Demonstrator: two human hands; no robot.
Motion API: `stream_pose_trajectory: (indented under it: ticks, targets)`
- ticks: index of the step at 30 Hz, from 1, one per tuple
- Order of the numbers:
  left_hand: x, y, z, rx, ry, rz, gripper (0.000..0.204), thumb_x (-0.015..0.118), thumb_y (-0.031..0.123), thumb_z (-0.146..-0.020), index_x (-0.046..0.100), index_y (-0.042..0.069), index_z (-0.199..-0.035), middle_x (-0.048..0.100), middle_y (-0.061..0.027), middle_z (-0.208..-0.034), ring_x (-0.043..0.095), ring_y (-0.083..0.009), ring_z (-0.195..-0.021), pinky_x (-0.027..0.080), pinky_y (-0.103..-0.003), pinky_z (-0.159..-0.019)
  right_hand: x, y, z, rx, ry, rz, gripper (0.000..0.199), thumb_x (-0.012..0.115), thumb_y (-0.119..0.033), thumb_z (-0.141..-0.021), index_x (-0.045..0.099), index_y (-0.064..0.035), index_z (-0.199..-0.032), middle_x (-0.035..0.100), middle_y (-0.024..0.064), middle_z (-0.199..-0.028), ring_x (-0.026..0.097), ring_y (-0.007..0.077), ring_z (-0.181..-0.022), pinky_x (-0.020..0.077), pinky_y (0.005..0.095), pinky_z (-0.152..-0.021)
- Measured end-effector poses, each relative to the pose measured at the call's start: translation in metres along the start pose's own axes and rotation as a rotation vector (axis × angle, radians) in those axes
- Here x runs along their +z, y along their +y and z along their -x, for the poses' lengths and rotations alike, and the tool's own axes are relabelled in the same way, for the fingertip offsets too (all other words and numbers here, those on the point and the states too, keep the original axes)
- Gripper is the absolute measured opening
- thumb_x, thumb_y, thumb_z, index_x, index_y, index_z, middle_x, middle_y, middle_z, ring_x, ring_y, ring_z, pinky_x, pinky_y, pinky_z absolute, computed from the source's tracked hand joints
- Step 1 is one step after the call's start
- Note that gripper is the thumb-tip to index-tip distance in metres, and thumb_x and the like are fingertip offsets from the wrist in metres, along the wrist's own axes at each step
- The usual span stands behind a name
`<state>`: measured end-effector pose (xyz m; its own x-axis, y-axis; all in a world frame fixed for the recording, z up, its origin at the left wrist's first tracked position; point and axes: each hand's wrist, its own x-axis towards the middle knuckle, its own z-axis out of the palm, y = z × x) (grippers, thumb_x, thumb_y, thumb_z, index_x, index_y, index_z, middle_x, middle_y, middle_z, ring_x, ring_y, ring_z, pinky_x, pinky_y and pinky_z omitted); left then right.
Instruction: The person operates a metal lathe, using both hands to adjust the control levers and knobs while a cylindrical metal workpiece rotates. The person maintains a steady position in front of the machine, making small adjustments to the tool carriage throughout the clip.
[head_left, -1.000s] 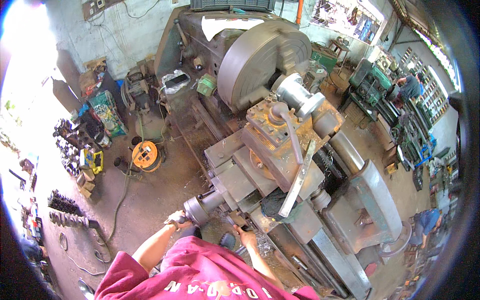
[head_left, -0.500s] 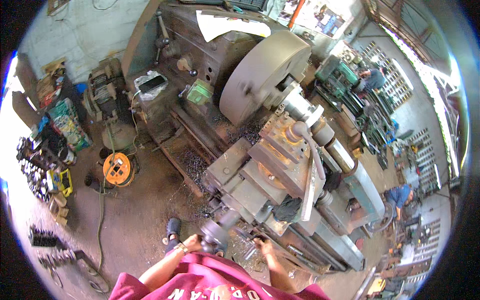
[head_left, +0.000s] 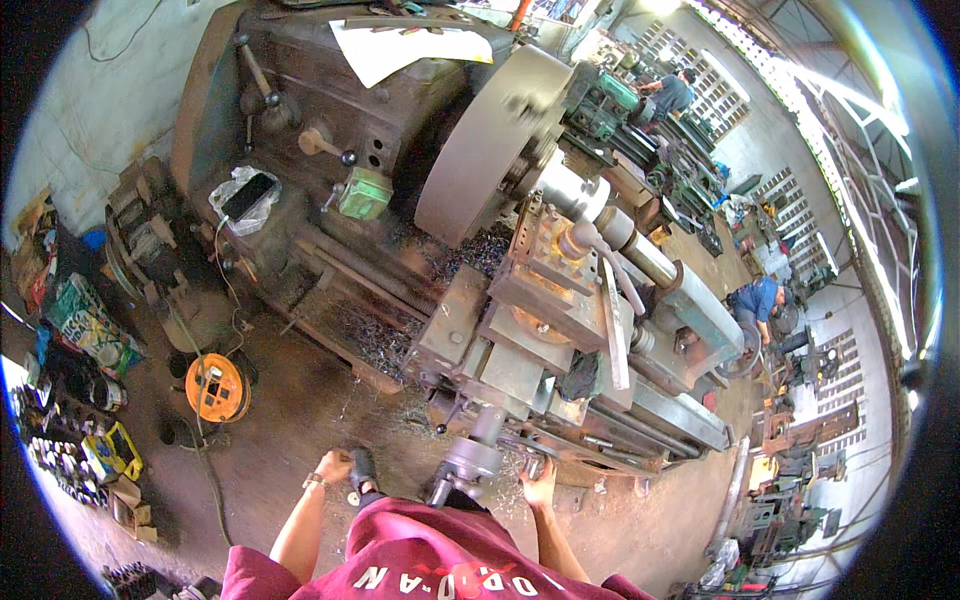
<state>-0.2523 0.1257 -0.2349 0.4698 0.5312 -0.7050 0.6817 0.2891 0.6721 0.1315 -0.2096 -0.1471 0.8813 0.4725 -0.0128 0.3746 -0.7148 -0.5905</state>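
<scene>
My left hand [head_left: 333, 467] is lowered beside my shoe, left of the carriage handwheel [head_left: 472, 458] and apart from it. Its fingers look loosely curled, with nothing visible in them. My right hand [head_left: 538, 485] is closed around a small metal crank handle [head_left: 534, 465] at the front of the lathe carriage. Ahead of it sit the cross slide [head_left: 455, 325] and the tool post [head_left: 560, 250], which has a long lever on top. Beyond the tool post, a bright metal workpiece [head_left: 575, 190] runs between the large chuck [head_left: 480, 160] and the tailstock [head_left: 705, 320].
Metal chips [head_left: 385, 340] lie around the bed. A phone [head_left: 248, 197] rests on the lathe's left end, near a green box [head_left: 366, 194]. An orange cable reel [head_left: 217, 388] stands on the floor. Two co-workers are at machines on the far right, one in a blue shirt [head_left: 760, 297].
My left hand has come off the handwheel and moved left. The right hand stays at the crank handle. My view has shifted, so the lathe sits further left.
</scene>
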Motion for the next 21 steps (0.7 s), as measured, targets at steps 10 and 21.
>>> stream_pose_trajectory:
  ticks: [10,21]
  targets:
    - [-0.017,-0.090,-0.019,-0.007,-0.092,-0.100,0.013,0.063,0.009,-0.089,0.068,-0.002,-0.094,0.069,-0.0118,-0.075,0.068,-0.0240,-0.062,0.057,-0.037,-0.050,-0.020,-0.123,0.031,0.407,-0.115,-0.809,0.071,0.063,-0.045,-0.096,0.040,-0.0013,-0.147,0.051,0.0149,-0.142,0.055,0.0249,-0.124,0.0517,0.0390,-0.092]
    - [0.061,-0.122,0.004,-0.183,0.039,0.407,0.029,0.063,0.011,-0.088,0.068,-0.001,-0.114,0.073,-0.0168,-0.092,0.070,-0.0250,-0.075,0.057,-0.036,-0.065,-0.002,-0.227,0.009,-0.085,-0.239,-0.048,0.096,0.078,-0.061,-0.074,0.046,0.0133,-0.125,0.055,0.0378,-0.121,0.055,0.0500,-0.115,0.0464,0.0528,-0.097]
